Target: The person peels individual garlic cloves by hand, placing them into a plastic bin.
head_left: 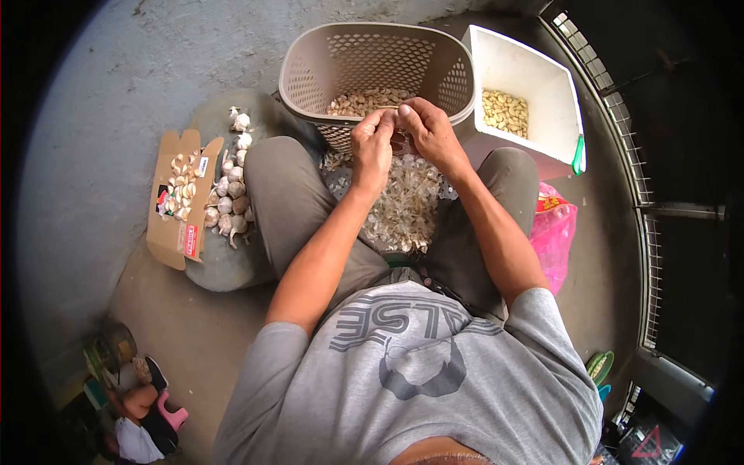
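Note:
My left hand (372, 151) and my right hand (434, 138) meet over the near rim of a brown-grey slotted basket (301, 85). Thumbs and fingertips are pinched together on a small pale thing that looks like a garlic clove, mostly covered by the fingers. Garlic cloves (360, 101) cover the bottom of the basket. Below my hands, between my knees, lies a heap of papery garlic skins (407, 203). To the right of the basket, a white box (540, 70) holds pale yellow garlic cloves (505, 113).
Left of my knee, whole garlic bulbs (232, 190) and an opened cardboard box (167, 234) with loose cloves (183, 188) rest on a grey rounded surface (221, 271). A pink plastic bag (556, 236) lies by my right knee. Another person (139, 418) is at the lower left.

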Demonstrator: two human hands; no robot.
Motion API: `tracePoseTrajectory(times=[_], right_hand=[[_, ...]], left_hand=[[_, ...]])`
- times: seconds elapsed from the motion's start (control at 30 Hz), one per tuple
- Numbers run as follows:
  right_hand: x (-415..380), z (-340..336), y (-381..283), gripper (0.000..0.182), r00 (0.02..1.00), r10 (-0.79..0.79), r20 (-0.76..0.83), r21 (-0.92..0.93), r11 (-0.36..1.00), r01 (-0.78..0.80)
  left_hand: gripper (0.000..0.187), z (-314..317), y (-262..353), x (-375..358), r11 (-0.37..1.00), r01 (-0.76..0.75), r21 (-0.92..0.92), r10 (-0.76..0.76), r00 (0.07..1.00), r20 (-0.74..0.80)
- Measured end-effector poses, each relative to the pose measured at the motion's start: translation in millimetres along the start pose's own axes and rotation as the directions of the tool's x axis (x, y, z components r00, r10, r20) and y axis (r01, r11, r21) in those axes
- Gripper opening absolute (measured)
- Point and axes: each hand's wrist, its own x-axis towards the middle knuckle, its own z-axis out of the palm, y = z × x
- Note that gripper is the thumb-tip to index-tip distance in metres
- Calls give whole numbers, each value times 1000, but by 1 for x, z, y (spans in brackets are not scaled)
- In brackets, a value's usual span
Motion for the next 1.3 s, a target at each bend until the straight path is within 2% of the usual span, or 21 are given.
tracePoseTrajectory(times=[0.07,0.1,0.2,0.23,0.27,0.33,0.47,0.57,0.67,0.77,0.9,0.93,1.0,1.07,1.1,1.13,1.2,1.23,1.27,1.3], right_hand=[[-2,5,7,35,997,-73,-11,31,997,73],[-3,4,1,35,997,-70,12,-8,998,70],[-8,1,-13,35,995,-63,84,-135,988,74],[-9,0,-14,35,992,-64,110,-188,979,84],[-10,0,-15,35,988,-63,139,-240,966,95],[-13,0,-22,34,989,-34,142,-187,980,61],[-11,0,-11,34,992,-58,113,-187,979,79],[-11,2,-10,34,994,-33,102,-121,992,46],[-12,-1,-9,31,987,-137,84,-208,966,152],[-3,-6,-10,28,975,-182,129,-245,947,210],[24,-35,-52,25,955,31,296,-68,998,-12],[32,-45,-50,27,923,128,364,120,976,-182],[39,-57,-41,26,888,147,436,339,887,-313],[37,-50,-31,26,890,304,341,177,908,-379],[30,-44,-24,26,889,269,372,153,926,-344],[26,-35,-17,23,914,205,351,101,962,-255],[24,-37,-25,19,936,284,210,26,955,-296],[28,-47,-20,19,933,257,251,165,939,-303],[30,-54,-16,18,960,176,217,224,948,-225],[33,-59,-16,19,967,171,190,175,963,-205]], left_hand=[[27,-5,-1,2,996,88,-3,-88,995,44],[20,-3,-1,1,992,123,-31,-122,992,20],[23,0,0,1,951,254,-175,-267,962,-53],[21,-1,-3,2,950,262,-169,-276,959,-65],[19,-3,-6,2,954,251,-162,-263,963,-53],[17,-8,-11,2,963,229,-146,-235,972,-29],[24,-7,-10,3,967,221,-129,-228,973,-39],[28,-3,-10,2,974,183,-132,-193,979,-63],[29,-2,-6,0,971,197,-134,-205,978,-49],[31,-7,1,15,978,185,-101,-190,981,-45],[32,-20,31,52,990,52,132,-85,963,255],[32,-21,48,55,982,135,134,-173,924,340],[32,-27,50,64,972,174,155,-223,886,407],[34,-29,37,61,950,243,198,-300,890,344],[35,-31,29,58,935,282,216,-338,891,302],[36,-29,19,56,961,228,159,-273,886,374],[37,-31,5,63,938,67,341,-208,895,395],[37,-28,9,63,972,159,171,-222,853,473],[38,-25,16,63,971,163,176,-226,870,438],[38,-23,19,65,971,161,178,-222,886,407]])
